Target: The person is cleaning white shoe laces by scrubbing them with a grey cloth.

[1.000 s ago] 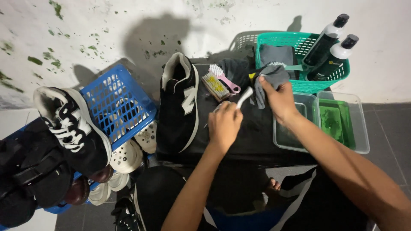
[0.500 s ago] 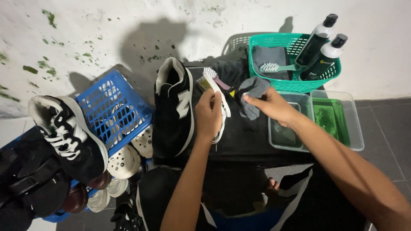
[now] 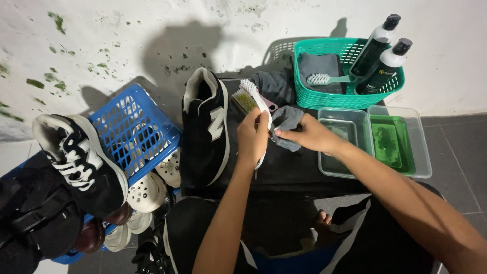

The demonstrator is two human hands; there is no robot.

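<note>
black sneaker [image 3: 205, 134] crowds the left, clear tubs [image 3: 350, 144] right, open cloth between

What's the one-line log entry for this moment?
left hand: holds white brush | right hand: holds grey cloth against brush | black shoe: lying on black table, beside left hand

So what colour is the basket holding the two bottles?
The basket is teal green plastic mesh, holding two dark bottles with black caps; the head view shows it best.
</note>
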